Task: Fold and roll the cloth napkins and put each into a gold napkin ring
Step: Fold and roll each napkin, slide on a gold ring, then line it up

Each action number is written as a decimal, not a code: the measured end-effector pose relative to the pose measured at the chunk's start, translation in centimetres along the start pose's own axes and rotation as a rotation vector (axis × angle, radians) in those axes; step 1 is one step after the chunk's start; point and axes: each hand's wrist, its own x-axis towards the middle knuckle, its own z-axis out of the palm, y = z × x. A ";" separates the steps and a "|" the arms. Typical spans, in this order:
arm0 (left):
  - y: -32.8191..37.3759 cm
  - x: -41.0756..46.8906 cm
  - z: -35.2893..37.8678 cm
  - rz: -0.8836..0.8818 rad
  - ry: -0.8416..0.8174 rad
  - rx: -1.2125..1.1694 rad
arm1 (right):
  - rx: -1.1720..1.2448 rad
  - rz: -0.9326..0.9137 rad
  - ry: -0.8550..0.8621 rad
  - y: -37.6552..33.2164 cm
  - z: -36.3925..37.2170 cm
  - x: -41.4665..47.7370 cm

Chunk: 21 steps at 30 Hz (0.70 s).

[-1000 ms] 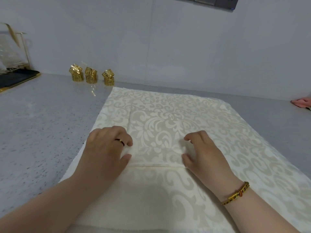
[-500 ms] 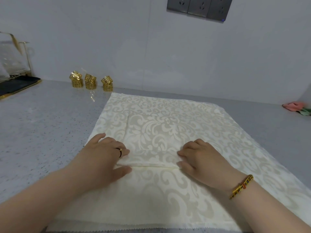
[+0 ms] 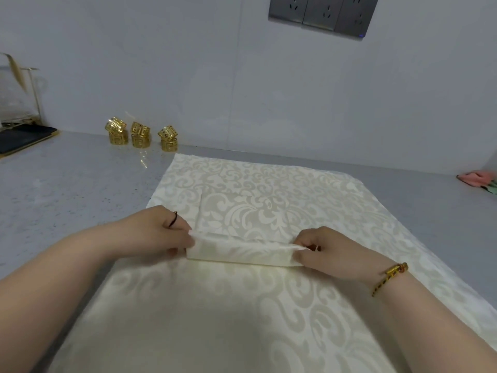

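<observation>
A person's left hand and right hand each pinch one end of a folded cream napkin at its near edge, thumbs and fingers clamped on the fabric. The edge is lifted off the surface and curled over into a low, soft tube running between the hands. The rest of the napkin lies flat beyond it. The napkin sits near the middle of a big cloth of the same damask pattern, spread across a grey speckled counter.

Gold rings stand in three small stacks at the back left of the counter, close to the wall and well apart from the napkin. The left hand wears a dark band; a gold bracelet circles the right wrist. A black tray lies at far left, a pink cloth at far right, and grey sockets are set in the wall above.
</observation>
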 end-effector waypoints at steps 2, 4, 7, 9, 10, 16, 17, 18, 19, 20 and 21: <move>-0.7 0.5 0.4 -0.010 0.030 -0.078 | 0.126 0.028 0.032 0.7 0.3 0.2; -1.1 1.1 1.0 -0.025 0.086 -0.068 | 0.168 0.049 0.045 1.0 0.6 0.3; -0.8 1.2 2.0 -0.032 0.210 -0.039 | 0.191 0.080 0.114 1.1 1.3 0.6; -0.7 1.3 2.3 -0.048 0.247 -0.052 | 0.192 0.086 0.197 1.0 1.8 0.9; -0.8 1.4 2.3 -0.059 0.270 -0.059 | 0.187 0.085 0.244 1.1 2.0 1.1; -0.8 1.1 2.8 -0.089 0.490 0.217 | 0.103 0.101 0.414 1.1 2.9 2.0; -0.8 1.1 2.9 -0.077 0.522 0.231 | 0.097 0.091 0.428 1.1 3.0 2.1; -0.9 1.2 2.9 -0.047 0.551 0.219 | 0.101 0.075 0.442 1.2 3.1 2.1; -0.9 1.3 3.0 -0.005 0.562 0.191 | 0.115 0.055 0.453 1.2 3.1 2.2; -1.0 1.3 2.9 0.048 0.558 0.161 | 0.133 0.033 0.464 1.3 3.1 2.3; -1.1 1.4 3.0 0.112 0.533 0.152 | 0.144 0.012 0.472 1.4 3.0 2.3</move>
